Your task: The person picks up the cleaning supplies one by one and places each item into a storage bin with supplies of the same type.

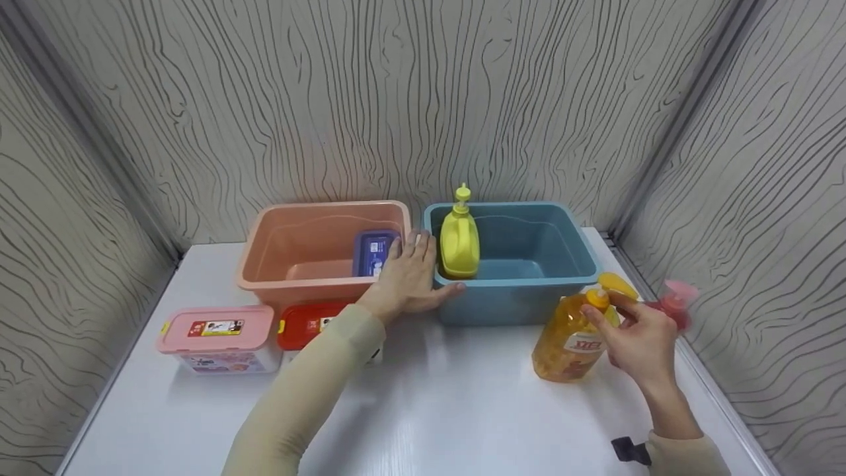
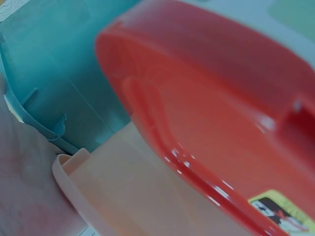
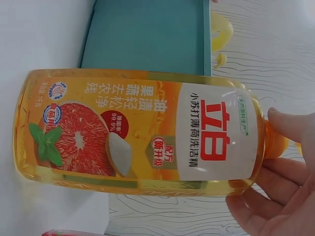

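Note:
My right hand point(image 1: 641, 337) pinches the neck of an orange dish soap bottle point(image 1: 558, 347) below its yellow pump, at the front right of the blue bin point(image 1: 502, 304). The bottle leans slightly in the head view; its citrus label point(image 3: 138, 130) faces the right wrist camera. My left hand point(image 1: 410, 274) lies with straight fingers across the neighbouring rims of the blue bin and the pink bin point(image 1: 310, 285), thumb out over the blue one. A yellow pump bottle point(image 1: 459, 244) stands inside the blue bin, and a purple-lidded box point(image 1: 373, 254) is in the pink bin.
A pink-lidded tub point(image 1: 218, 330) stands on the white table point(image 1: 456, 410) at left. Beside it a red-lidded tub point(image 1: 307, 324) is partly hidden by my left sleeve. A bottle with a pink pump point(image 1: 679, 297) stands behind my right hand. Patterned walls point(image 1: 330, 99) enclose the table.

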Tool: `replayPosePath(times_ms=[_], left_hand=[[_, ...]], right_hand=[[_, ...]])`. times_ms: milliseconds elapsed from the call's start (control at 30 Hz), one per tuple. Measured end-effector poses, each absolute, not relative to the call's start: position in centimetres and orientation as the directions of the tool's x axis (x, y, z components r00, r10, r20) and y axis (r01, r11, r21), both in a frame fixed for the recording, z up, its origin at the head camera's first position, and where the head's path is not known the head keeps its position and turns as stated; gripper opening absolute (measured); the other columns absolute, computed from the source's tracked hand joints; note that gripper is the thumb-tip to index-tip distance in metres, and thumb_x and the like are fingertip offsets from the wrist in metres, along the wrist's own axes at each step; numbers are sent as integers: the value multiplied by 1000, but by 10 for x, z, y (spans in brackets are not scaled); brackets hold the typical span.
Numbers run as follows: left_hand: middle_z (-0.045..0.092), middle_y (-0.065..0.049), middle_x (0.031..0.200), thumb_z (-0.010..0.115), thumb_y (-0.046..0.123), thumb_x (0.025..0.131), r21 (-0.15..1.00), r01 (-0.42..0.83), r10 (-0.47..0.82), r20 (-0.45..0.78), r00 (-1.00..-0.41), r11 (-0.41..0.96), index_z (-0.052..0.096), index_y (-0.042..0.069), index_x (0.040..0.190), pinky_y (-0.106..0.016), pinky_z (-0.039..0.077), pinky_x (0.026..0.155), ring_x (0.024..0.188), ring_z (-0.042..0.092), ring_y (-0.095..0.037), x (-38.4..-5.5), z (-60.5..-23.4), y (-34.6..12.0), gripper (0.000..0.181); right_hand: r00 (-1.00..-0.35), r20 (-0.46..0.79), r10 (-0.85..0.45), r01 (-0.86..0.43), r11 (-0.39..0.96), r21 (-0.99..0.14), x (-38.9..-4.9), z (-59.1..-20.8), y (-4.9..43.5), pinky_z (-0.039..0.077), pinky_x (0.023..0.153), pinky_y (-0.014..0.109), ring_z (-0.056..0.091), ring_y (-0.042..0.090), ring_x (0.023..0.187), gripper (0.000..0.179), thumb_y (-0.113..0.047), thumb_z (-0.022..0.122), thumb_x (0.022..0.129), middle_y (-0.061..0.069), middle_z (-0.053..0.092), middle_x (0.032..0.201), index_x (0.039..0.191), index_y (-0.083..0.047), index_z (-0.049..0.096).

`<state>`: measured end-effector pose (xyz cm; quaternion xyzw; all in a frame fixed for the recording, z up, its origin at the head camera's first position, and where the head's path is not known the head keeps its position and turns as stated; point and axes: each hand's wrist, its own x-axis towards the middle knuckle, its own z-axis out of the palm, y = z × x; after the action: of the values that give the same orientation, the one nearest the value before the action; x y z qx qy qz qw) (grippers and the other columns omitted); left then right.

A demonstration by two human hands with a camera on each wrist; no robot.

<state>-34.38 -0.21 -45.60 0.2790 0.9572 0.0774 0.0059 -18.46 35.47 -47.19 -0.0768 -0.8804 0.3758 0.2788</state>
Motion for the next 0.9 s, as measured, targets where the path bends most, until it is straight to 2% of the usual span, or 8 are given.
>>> replayPosePath(times_ms=[67, 133, 267, 333, 400, 667, 900], left_hand=[[15, -20, 190, 33, 89, 101, 151, 533, 535, 33, -844, 832, 14, 1, 179, -61, 11, 146, 180, 11, -38, -344, -456, -2, 119], [15, -20, 190, 33, 89, 101, 145, 534, 535, 34, -844, 833, 14, 1, 179, -60, 12, 146, 180, 10, -37, -344, -456, -2, 119], [15, -20, 190, 32, 89, 101, 132, 536, 537, 33, -843, 834, 14, 0, 179, -59, 12, 146, 180, 11, -37, -344, -456, -2, 119], [16, -20, 190, 31, 89, 102, 120, 538, 538, 33, -842, 834, 15, 0, 179, -60, 12, 146, 179, 12, -37, -344, -456, -2, 119], [16, -21, 190, 30, 89, 102, 110, 540, 540, 34, -841, 835, 15, -1, 179, -59, 13, 146, 179, 12, -38, -344, -456, -2, 119], [15, -20, 190, 31, 89, 102, 92, 541, 541, 34, -841, 836, 15, 0, 179, -58, 14, 146, 179, 12, -39, -345, -457, -2, 119], [14, -19, 190, 29, 90, 102, 103, 532, 533, 22, -846, 840, 11, 2, 180, -57, 13, 147, 180, 10, -38, -345, -457, -1, 119]], right_hand=[[-849, 391, 355, -78, 648, -758, -185, -472, 356, 47, 49, 19, 51, 20, 43, 50, -31, 92, 96, 22, 80, 138, 136, -3, 79], [-858, 357, 368, -79, 593, -801, -186, -473, 357, 46, 48, 19, 50, 21, 42, 49, -29, 92, 97, 17, 79, 142, 138, -6, 79], [-860, 339, 381, -113, 505, -856, -190, -476, 360, 43, 44, 20, 47, 18, 39, 45, -17, 93, 94, -16, 83, 124, 136, -4, 80], [-856, 343, 387, -129, 482, -867, -192, -477, 361, 43, 43, 20, 45, 16, 38, 44, -11, 93, 94, -32, 77, 113, 135, -1, 80], [-854, 346, 388, -141, 469, -872, -193, -478, 362, 43, 44, 19, 45, 15, 39, 44, -9, 92, 94, -40, 73, 107, 135, 0, 79], [-855, 320, 408, -116, 451, -885, -192, -478, 359, 48, 51, 18, 48, 19, 45, 46, -19, 91, 96, -38, 75, 114, 138, -5, 79], [-872, 256, 416, -63, 424, -903, -192, -479, 362, 45, 48, 20, 49, 24, 42, 50, -27, 90, 98, -39, 75, 114, 144, -9, 77]])
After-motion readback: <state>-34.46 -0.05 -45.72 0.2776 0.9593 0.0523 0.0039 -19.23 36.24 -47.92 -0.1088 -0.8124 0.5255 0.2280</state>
